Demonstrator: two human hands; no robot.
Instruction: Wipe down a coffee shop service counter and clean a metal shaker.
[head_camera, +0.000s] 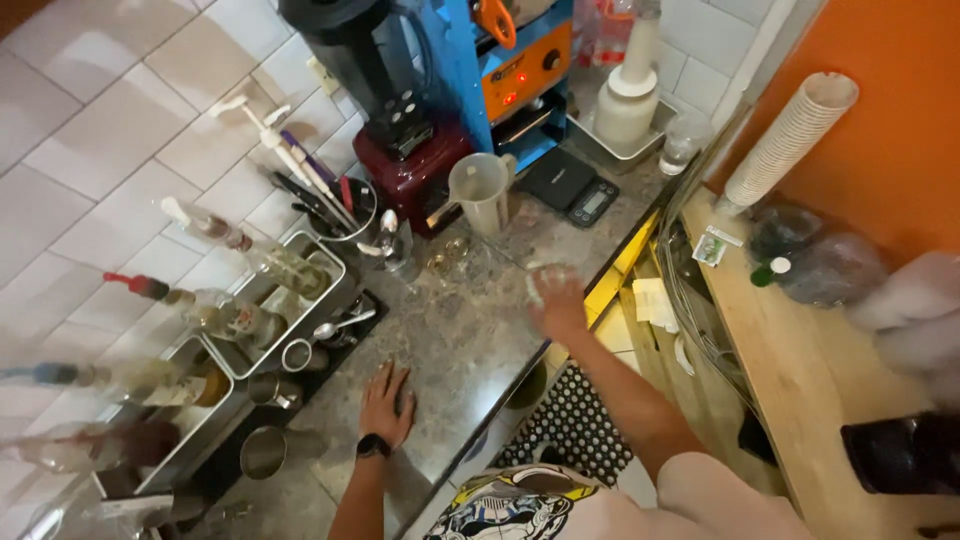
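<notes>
Your left hand (385, 400) lies flat on the grey stone counter (460, 340), fingers spread and gripping nothing; it looks like a support for your weight while you lean. A black watch (373, 446) sits on its wrist. Your right hand (557, 300) is stretched forward over the counter edge and seems to be wrapped around a small clear cup (545, 280), but this part is blurred by motion, so I cannot tell how firm the grip is.

Just beyond your right hand stands a pale plastic measuring jug (480, 190), and beside it a small black digital scale (592, 202), both easy to reach. Behind them is a dark red blender base (420, 170) and a blue and orange sealing machine (505, 70).

To the left of your left hand, 2 steel trays (300, 300) hold syrup bottles (235, 315) with pour spouts, lying in a row toward the tiled wall so the spouts point out. Near them are small steel cups (262, 452) and a round holder with spoons and tools (335, 205).

Far to the right of your right hand, a long stack of white paper cups (790, 140) leans on the orange wall above a wooden shelf (800, 370). A small green and white packet (712, 246) lies on that shelf beside a dark plastic bag (815, 260).
</notes>
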